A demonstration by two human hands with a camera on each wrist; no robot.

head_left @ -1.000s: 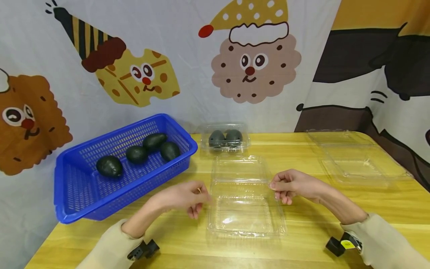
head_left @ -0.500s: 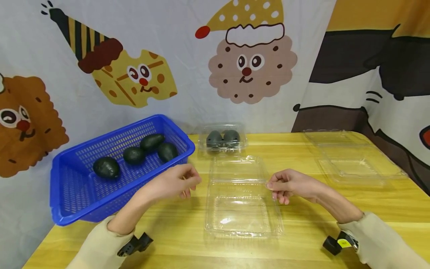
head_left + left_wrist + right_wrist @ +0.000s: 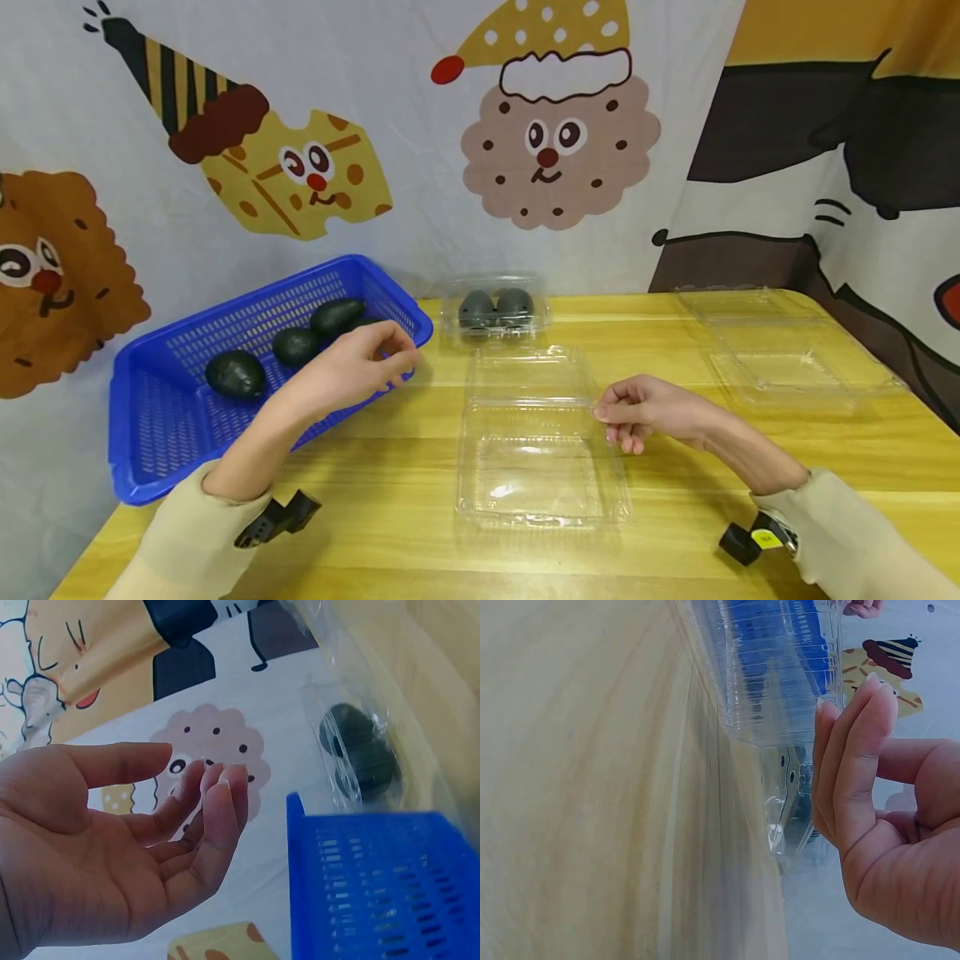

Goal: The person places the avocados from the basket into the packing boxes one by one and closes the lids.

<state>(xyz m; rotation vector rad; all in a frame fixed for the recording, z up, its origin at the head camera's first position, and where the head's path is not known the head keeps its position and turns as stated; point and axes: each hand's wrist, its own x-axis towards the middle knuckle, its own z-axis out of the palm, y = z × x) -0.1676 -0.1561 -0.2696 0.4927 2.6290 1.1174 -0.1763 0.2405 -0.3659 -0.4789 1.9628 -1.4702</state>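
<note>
An unfolded clear plastic clamshell container (image 3: 536, 475) lies on the table in front of me. At its right edge my right hand (image 3: 637, 412) pinches the rim between thumb and forefinger; in the right wrist view the fingertips overlap the container's side wall (image 3: 772, 712). My left hand (image 3: 356, 367) hangs loosely bent over the near right rim of the blue basket (image 3: 150, 375), nothing in its fingers. Inside the basket lie several dark green avocados (image 3: 236, 373), one of them mostly hidden behind the left hand. In the left wrist view, the palm and parted fingers show beside the basket's wall (image 3: 360, 885).
A closed clear container with two avocados (image 3: 476, 310) stands at the table's back edge. More unfolded clear containers (image 3: 802, 367) lie at the back right. A printed cartoon cloth (image 3: 420, 125) hangs behind the wooden table (image 3: 697, 533).
My left hand has moved from beside the container's left edge up and left to over the basket's rim. The right hand stays at the container's right edge.
</note>
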